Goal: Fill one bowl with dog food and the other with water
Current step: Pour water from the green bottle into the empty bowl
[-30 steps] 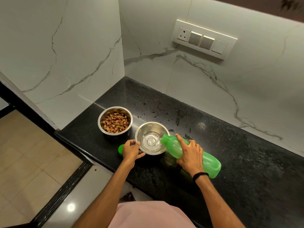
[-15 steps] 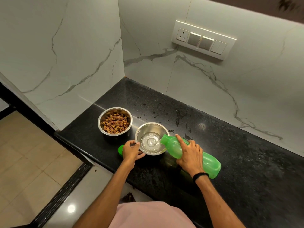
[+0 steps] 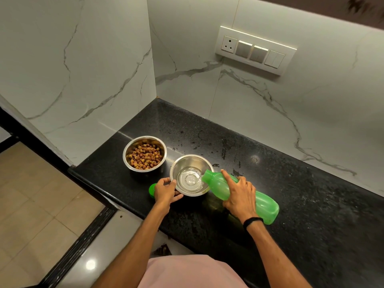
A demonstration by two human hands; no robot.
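Observation:
Two steel bowls stand on the black counter. The left bowl holds brown dog food. The right bowl has a shallow pool of water in it. My right hand grips a green bottle tipped on its side, its mouth over the right bowl's rim, water running in. My left hand holds that bowl's near left rim, thumb and fingers curled round it.
A green bottle cap lies on the counter just left of my left hand, near the counter's front edge. Marble walls close the corner behind the bowls. A switch panel sits on the back wall. Tiled floor lies below left.
The water in the right bowl has risen slightly. Both hands and the bottle stay almost where they were.

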